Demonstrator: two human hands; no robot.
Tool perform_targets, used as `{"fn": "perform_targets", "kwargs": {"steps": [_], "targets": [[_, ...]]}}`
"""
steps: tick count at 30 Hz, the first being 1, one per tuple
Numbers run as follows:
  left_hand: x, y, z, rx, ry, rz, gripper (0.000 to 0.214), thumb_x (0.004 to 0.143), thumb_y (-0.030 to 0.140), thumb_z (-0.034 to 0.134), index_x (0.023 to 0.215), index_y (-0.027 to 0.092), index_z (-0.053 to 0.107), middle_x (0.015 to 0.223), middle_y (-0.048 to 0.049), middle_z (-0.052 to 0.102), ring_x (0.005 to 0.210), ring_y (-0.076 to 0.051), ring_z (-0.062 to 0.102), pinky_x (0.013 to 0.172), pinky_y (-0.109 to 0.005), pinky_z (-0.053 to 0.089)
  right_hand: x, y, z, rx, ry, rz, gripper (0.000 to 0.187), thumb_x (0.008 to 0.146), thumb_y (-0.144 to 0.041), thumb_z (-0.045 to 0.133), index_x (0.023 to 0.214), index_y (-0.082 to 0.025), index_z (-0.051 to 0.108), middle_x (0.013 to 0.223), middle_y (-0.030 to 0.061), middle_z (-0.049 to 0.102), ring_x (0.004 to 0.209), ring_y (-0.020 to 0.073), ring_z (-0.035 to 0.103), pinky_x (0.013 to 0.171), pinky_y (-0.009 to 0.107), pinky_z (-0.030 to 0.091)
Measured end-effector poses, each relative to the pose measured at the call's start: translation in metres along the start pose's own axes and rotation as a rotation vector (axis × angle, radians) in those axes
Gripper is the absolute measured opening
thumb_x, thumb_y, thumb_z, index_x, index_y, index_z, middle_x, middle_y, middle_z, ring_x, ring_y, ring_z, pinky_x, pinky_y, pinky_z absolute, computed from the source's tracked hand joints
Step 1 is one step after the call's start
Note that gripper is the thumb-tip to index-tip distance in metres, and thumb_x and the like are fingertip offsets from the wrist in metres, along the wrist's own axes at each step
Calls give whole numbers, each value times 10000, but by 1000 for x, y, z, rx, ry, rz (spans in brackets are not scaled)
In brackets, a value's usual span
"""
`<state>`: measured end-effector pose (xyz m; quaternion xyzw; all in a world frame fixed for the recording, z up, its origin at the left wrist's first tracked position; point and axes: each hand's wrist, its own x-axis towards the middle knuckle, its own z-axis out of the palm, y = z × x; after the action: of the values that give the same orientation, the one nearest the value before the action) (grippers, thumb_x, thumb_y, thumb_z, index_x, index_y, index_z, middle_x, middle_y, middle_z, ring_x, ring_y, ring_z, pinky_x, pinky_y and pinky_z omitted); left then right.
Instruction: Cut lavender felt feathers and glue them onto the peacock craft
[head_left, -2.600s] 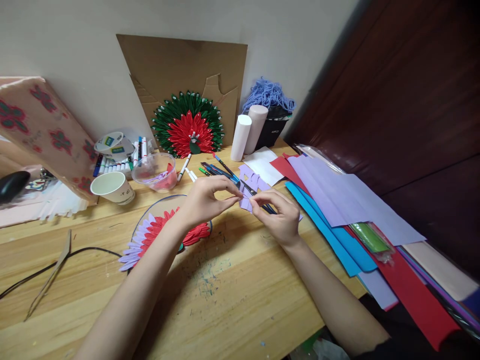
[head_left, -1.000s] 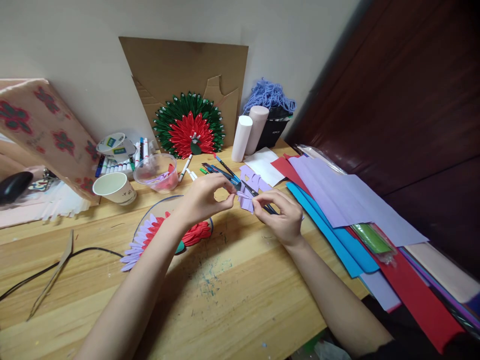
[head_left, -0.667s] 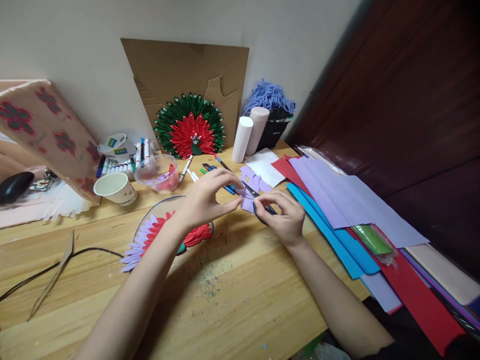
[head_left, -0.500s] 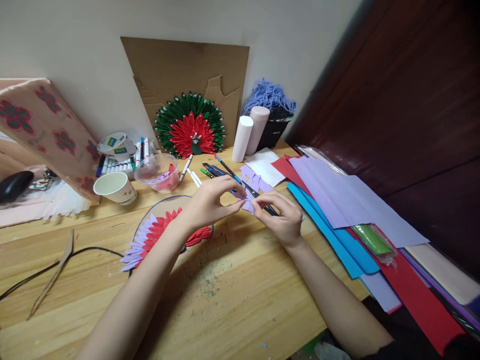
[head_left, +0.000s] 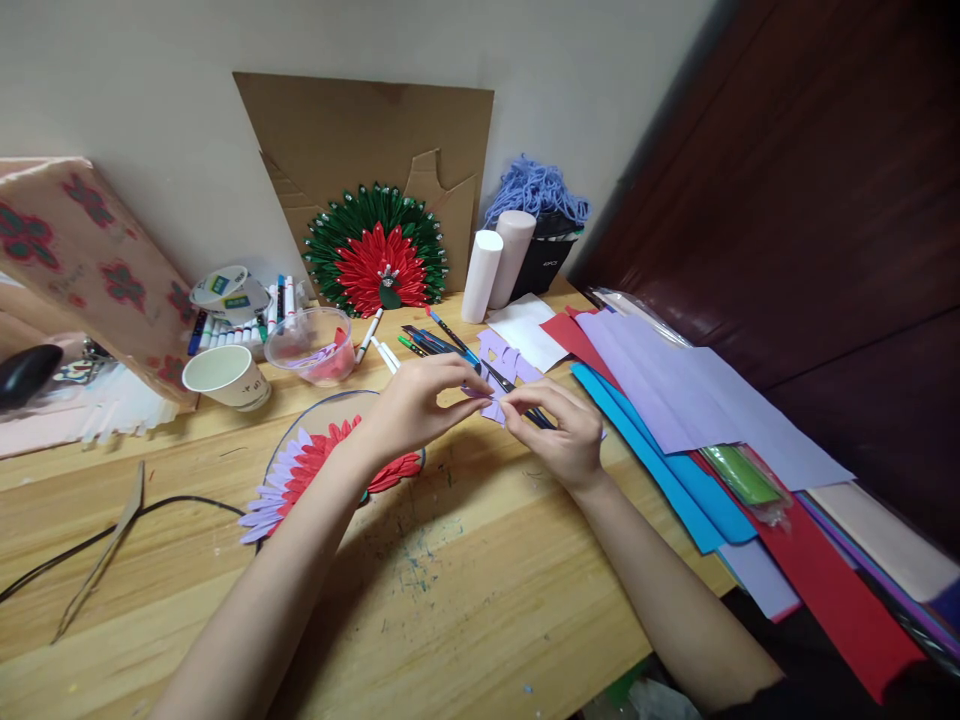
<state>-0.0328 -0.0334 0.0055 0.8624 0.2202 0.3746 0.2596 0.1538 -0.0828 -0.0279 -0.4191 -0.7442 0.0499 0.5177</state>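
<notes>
Between both hands (head_left: 495, 405), small lilac paper piece (head_left: 493, 408)

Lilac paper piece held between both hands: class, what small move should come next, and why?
Probably pinch it into a crease: the left hand and right hand both grip the lilac paper piece above the table, and pointed lilac petals already edge the red fan nearby.

A paint-flecked wooden table (head_left: 465, 600) is seen under the grip. Coloured paper sheets (head_left: 675, 395) are spread right of it, a petal fan (head_left: 300, 467) is laid left, pens (head_left: 439, 342) and lilac cut pieces (head_left: 505, 355) just beyond.
</notes>
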Motion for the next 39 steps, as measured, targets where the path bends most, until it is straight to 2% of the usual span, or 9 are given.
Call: {"fn": "perform_targets", "kwargs": {"steps": [21, 23, 26, 29, 33, 35, 39], "targets": [[1, 5, 1, -19, 20, -16, 81, 805, 173, 580, 796, 160, 659, 776, -43, 669, 753, -131, 624, 699, -258, 505, -1, 0, 2, -20, 21, -10, 116, 768, -125, 602, 828, -222, 623, 735, 14, 666, 667, 146, 621, 631, 289, 515], [2, 5, 3, -63, 54, -57, 82, 785, 188, 615, 847, 157, 658, 820, -48, 680, 776, -133, 631, 731, -266, 513, -1, -1, 1, -18, 18, -3, 107, 770, -125, 601, 816, -220, 619, 727, 15, 662, 662, 146, 619, 627, 289, 513], [3, 3, 8, -226, 122, -205, 270, 734, 211, 677, 989, 141, 628, 935, -76, 683, 827, -145, 645, 789, -290, 530, 0, -2, 1, -19, 37, 8, 107, 766, -115, 606, 805, -214, 619, 723, 14, 659, 678, 148, 620, 638, 287, 514], [5, 0, 11, -415, 149, -359, 329, 696, 216, 709, 990, 105, 611, 913, -95, 683, 764, -142, 654, 745, -293, 555, 0, -2, 2, -3, 54, 25, 124, 760, -106, 613, 824, -212, 626, 733, 12, 657, 690, 143, 622, 646, 278, 522], [6, 0, 13, -494, 136, -455, 302, 678, 205, 721, 941, 101, 615, 811, -75, 683, 712, -138, 652, 708, -292, 561, -3, -3, 7, 133, 21, 194, 153, 771, -155, 615, 915, -205, 631, 827, 29, 654, 707, 138, 630, 658, 275, 549], [2, 1, 13, -480, 120, -477, 288, 679, 209, 720, 926, 104, 618, 792, -69, 680, 714, -137, 651, 718, -293, 557, -5, -3, 10, 234, -16, 294, 110, 787, -186, 607, 892, -195, 638, 841, 37, 654, 741, 145, 636, 678, 279, 555], [-22, 4, 15, -424, 125, -551, 289, 687, 252, 716, 926, 116, 627, 842, -82, 686, 750, -146, 652, 734, -306, 549, -11, -7, 21, 379, -106, 415, 68, 789, -241, 617, 805, -178, 639, 777, 35, 661, 708, 142, 636, 666, 270, 549]]}}
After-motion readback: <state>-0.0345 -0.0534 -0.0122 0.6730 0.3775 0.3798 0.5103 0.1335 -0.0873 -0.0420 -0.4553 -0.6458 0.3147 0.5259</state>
